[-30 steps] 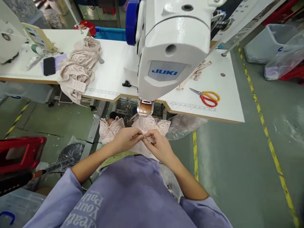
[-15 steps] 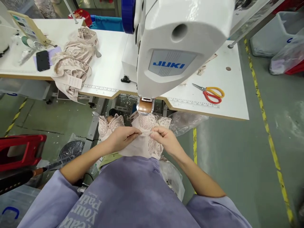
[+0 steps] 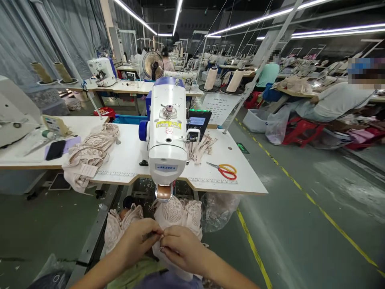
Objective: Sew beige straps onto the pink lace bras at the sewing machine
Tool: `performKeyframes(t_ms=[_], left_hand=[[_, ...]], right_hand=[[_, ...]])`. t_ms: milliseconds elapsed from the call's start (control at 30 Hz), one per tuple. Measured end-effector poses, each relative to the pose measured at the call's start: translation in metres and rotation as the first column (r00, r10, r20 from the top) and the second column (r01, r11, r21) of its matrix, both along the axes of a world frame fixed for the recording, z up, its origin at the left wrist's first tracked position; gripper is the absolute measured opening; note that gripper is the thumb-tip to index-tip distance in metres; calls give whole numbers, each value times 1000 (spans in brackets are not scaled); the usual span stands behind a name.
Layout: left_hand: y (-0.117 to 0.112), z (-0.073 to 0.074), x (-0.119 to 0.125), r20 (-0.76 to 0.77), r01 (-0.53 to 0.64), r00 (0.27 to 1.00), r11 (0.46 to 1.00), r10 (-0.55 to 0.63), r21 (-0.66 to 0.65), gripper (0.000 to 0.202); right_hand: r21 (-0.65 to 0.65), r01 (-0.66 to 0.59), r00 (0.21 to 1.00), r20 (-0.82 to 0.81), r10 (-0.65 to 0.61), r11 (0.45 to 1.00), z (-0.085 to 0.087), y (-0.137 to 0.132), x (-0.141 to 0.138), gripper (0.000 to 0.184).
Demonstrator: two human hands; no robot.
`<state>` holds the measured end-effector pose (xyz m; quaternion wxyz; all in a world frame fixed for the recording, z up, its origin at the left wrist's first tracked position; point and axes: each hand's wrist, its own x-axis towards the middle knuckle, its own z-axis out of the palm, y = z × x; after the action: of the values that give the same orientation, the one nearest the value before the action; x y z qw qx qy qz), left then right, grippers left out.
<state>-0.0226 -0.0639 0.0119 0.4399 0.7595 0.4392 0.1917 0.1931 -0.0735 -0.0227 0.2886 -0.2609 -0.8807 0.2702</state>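
A pale beige lace bra hangs below the sewing machine's head, in front of my body. My left hand pinches its fabric between thumb and fingers. Right beside it, my right hand is also closed on the bra, and the fingertips of both hands nearly meet. The exact bit of fabric between the fingers is hidden. More beige lace pieces hang just left of my left hand.
On the white table lie scissors, beige straps and, to the left, a pile of beige bras. A phone lies further left. A plastic bag hangs under the table's right edge. Co-workers sit beyond.
The view has tilted up, bringing the workshop into sight. My hands have come closer together, still on the bra, and the right has turned with its back more towards me.
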Motion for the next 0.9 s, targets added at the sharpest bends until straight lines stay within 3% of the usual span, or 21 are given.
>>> performKeyframes(t_ms=[167,233,300,367,433,500,567,633,700,900], left_hand=[[2,11,6,-193,-49,980,997,38,-54,12],[4,9,7,-248,-55,968,996,36,-71,10],[5,2,7,-247,-63,968,994,39,-89,8],[3,-8,8,-178,-91,982,989,69,-119,5],[0,-20,12,-16,-149,989,971,148,-185,5],[-5,-28,19,184,-218,945,941,269,-258,10],[-9,-32,24,307,-273,882,918,358,-287,19],[-12,-29,26,335,-277,873,926,355,-258,27],[-13,-22,24,303,-233,909,952,286,-199,30],[-13,-15,20,151,-229,965,969,214,90,28]], right_hand=[[128,95,995,24,-99,987,-7,-8,-8,25],[88,138,990,-9,-138,987,-15,-10,-13,23],[-37,185,979,-74,-187,982,-22,-12,-17,20],[-228,245,948,-145,-282,942,-24,-13,-21,19],[-395,293,899,-197,-391,871,-21,-15,-25,16],[-478,310,853,-241,-462,822,-14,-17,-27,14],[-495,319,821,-281,-497,808,-5,-21,-28,16],[-498,334,801,-297,-519,800,2,-25,-27,16],[-498,352,797,-284,-533,792,7,-29,-24,15],[-515,361,826,-210,-523,777,15,-34,-15,10]])
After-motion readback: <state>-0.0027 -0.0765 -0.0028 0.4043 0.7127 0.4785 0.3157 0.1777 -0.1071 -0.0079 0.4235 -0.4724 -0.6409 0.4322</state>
